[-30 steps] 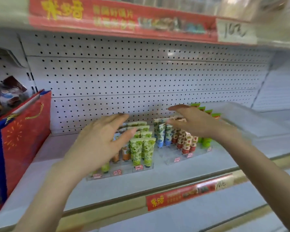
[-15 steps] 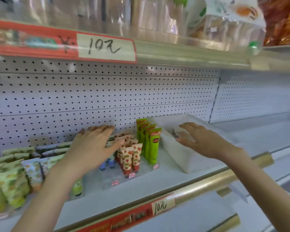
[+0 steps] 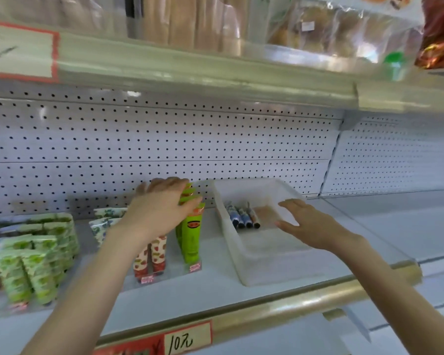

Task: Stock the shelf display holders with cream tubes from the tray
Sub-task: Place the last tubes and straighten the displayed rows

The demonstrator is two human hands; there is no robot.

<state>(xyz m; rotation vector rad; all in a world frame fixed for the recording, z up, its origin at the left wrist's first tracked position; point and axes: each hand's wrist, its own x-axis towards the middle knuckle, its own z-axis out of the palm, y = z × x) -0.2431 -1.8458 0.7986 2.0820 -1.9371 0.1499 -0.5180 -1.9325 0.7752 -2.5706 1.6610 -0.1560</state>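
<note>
Head view, close, perhaps slightly upward-tilted.

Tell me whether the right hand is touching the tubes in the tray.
Apart. The head view shows the right hand open, with bare tray floor between it and the tubes.

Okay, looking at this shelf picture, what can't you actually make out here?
- Head view: the left hand covers the tops of the bright green cream tubes, so whether it grips them is unclear.
- The few dark blue tubes in the translucent white plastic tray are too small and blurred to read.
- The white handwritten price label is cut off by the left edge.
- The right hand hovers open over the tray.
</note>
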